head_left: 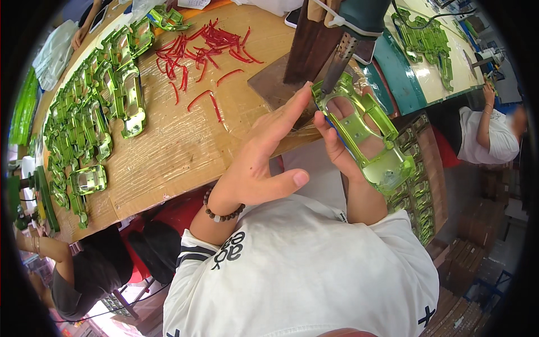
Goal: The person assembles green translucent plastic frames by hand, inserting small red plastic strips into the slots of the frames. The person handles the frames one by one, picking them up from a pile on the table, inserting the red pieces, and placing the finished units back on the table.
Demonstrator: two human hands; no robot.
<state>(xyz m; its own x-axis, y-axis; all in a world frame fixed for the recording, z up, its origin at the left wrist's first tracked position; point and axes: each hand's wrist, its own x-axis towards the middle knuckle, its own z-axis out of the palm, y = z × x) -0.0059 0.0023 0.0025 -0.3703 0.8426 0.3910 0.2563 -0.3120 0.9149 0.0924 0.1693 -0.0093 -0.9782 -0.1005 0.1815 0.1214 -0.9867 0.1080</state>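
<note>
A shiny green, see-through plastic toy car body (359,132) is tilted in front of me, gripped from beneath and along its edge by my right hand (345,157). Beside it, my left hand (261,160) is open, fingers stretched out and thumb spread. Its fingertips reach the near end of the car body; whether they touch it I cannot tell. Just above that end points the metal tip of a soldering-iron-like tool (339,62), tied to a dark wooden post (303,48). Thin red strips (208,48) lie scattered on the table.
Many green car bodies (92,118) crowd the left of the cardboard-covered table (163,151). More green parts (424,42) lie on the far right table. A box of green parts (418,185) stands low at my right. Co-workers sit at left and right.
</note>
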